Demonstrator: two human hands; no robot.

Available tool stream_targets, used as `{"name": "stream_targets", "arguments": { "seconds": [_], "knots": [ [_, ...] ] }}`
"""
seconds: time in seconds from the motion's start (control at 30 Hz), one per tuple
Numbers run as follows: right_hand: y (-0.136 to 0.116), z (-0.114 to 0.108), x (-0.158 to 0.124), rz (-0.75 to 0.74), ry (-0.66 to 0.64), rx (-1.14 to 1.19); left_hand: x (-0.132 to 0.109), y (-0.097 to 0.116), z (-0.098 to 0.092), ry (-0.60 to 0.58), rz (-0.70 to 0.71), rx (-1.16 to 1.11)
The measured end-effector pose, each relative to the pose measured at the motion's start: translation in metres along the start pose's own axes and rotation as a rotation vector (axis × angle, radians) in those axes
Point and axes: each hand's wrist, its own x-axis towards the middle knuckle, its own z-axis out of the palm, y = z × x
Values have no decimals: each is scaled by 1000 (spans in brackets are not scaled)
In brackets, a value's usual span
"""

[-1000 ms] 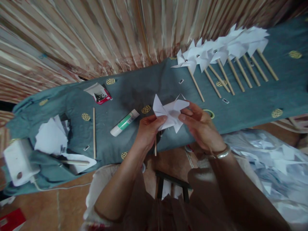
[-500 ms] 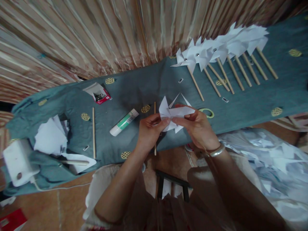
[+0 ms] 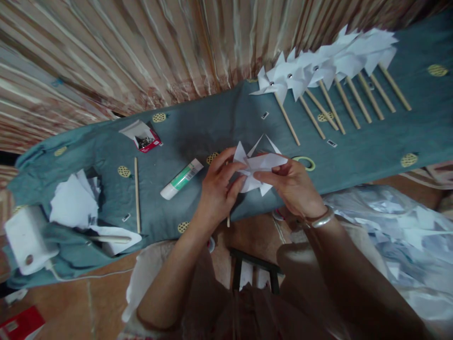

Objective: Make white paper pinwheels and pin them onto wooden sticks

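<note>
Two bare hands at one folded white paper pinwheel (image 3: 269, 162), held up over the near edge of the tabletop (image 3: 184, 134), between the glue stick (image 3: 181, 179) and a pale green ring (image 3: 309, 163). Right hand (image 3: 290, 182) grasps it, thumb on top near the middle, other fingers underneath. Left hand (image 3: 220, 186) is at the left blade, thumb and forefinger a little apart by the centre; can't tell if it pinches paper.

Handling: should be very light, thin, springy at the folds, easy to crease or tear; probably not slippery. Best hold looks like a flat pinch at the centre where the folds meet; blade tips would likely bend.

Hidden: centre partly behind the fingers, so can't tell if anything fastens it. Right fingertips under the paper not visible. Wooden stick (image 3: 228, 221) below the left hand shows only its lower end clearly. White paper points (image 3: 272, 145) beyond the pinwheel: same piece or separate, unclear. Small metal bits in the red box (image 3: 151, 143) too small to make out. Picture dim, soft.
</note>
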Motion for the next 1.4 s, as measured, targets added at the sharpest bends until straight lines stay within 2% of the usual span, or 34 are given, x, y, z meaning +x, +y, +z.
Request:
{"name": "stream_targets", "arguments": {
  "seconds": [0.27, 0.47, 0.57, 0.93, 1.4],
  "knots": [
    [-1, -2, -1, 21, -69, -38, 4, 1, -5, -26, -155, -84],
    [-5, -1, -1, 54, -80, -47, 8, 2, -8, -36, -334, -386],
    [-5, -3, 0, 64, -73, -75, 8, 4, -6, -60, -414, -461],
    [-5, -5, -3, 72, -125, -121, 8, 7, -1, -36, -415, -422],
    [-8, -2, -5, 68, -118, -135, 6, 9, 1, 0, -438, -422]
  ]
}}
